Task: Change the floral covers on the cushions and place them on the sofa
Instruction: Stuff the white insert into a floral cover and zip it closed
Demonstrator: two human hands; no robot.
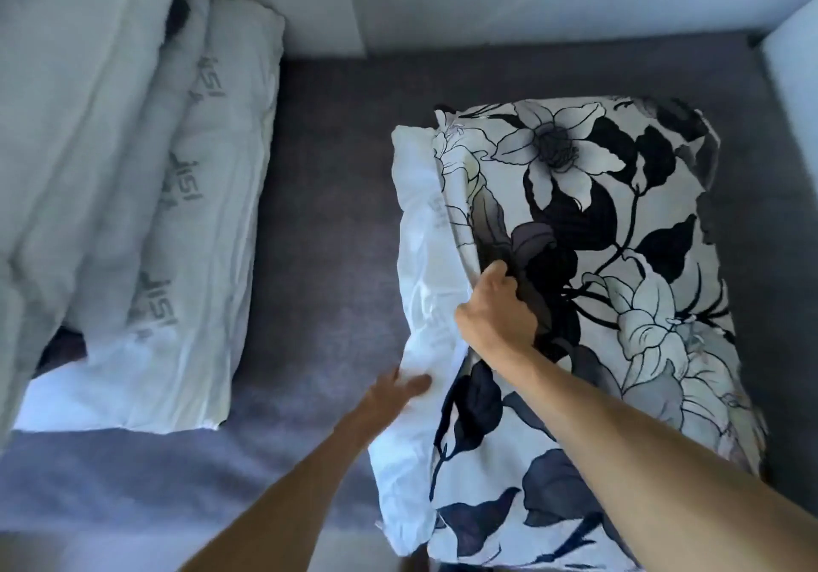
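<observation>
Floral cover [588, 261] edge in right hand [495, 310] grip; left hand [398, 388], seemingly flat, on cushion [425, 306].

A home living room, by the look of it: a grey upholstered sofa [336, 182] with pale backrest and armrest, bare white cushions [177, 235] stacked on its seat, and a cushion in a floral cover [597, 235] beside them.
</observation>
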